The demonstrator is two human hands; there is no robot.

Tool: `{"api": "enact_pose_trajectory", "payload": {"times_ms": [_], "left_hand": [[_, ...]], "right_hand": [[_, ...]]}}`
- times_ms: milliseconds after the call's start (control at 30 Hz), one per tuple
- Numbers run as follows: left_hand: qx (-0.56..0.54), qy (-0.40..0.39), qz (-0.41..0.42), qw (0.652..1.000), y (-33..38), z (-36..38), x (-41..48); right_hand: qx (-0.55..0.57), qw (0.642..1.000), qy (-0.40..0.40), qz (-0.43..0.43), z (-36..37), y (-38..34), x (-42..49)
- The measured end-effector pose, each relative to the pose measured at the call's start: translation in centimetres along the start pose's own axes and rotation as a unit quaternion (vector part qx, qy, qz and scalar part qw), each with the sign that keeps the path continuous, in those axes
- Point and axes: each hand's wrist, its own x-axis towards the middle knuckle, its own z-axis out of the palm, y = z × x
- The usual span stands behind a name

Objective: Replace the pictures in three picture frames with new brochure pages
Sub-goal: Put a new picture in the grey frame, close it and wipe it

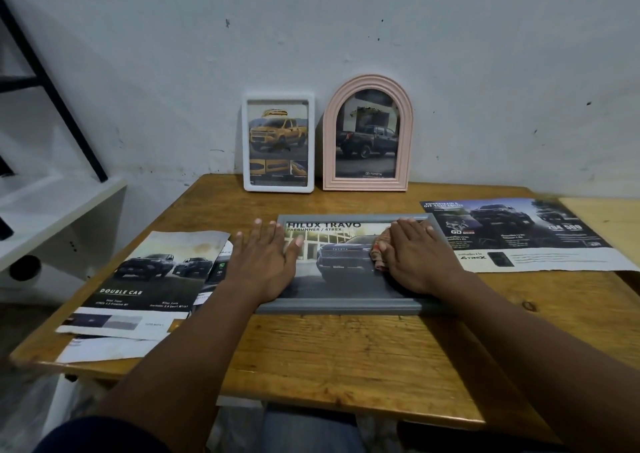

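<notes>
The right hand [420, 256] presses a small crumpled cloth [380, 251] flat against the glass of the grey frame [346, 305], fingers spread over it rather than curled round it. The left hand [265, 265] lies open and flat on the frame's left edge, its grip holding nothing. The grey frame lies face up on the wooden surface [346, 352] and shows a truck page. Behind it, a white frame [278, 144] and a pink arched frame [367, 133] stand against the wall. Loose brochure pages [138, 279] lie to the left, another page [526, 234] to the right.
</notes>
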Motion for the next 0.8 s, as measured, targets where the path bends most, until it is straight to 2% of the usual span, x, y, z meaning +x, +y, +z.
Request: {"api": "enact_pose_trajectory", "payload": {"times_ms": [200, 333, 467, 600, 700, 800], "left_hand": [[-0.039, -0.001, -0.007, 0.999, 0.3, 0.0, -0.4], [-0.074, 0.002, -0.007, 0.997, 0.3, 0.1, -0.7], [-0.102, 0.005, -0.012, 0.995, 0.2, -0.1, -0.5], [-0.152, -0.015, -0.030, 0.988, 0.0, -1.0, -0.6], [-0.161, -0.017, -0.038, 0.986, 0.3, -1.7, -1.0], [-0.166, -0.014, -0.045, 0.985, 0.7, -1.9, -1.5]], "right_hand": [[0.029, 0.984, -0.042, 0.171, -0.1, -3.0, 0.4], [0.071, 0.975, -0.047, 0.206, 0.0, -7.1, 1.4], [0.091, 0.987, -0.054, 0.123, 0.3, -11.7, 2.8], [0.103, 0.994, -0.028, -0.007, 1.1, -14.3, 3.3], [0.153, 0.981, -0.037, -0.113, 0.8, -14.4, 3.2], [0.206, 0.961, -0.081, -0.167, -0.2, -13.2, 2.6]]}}
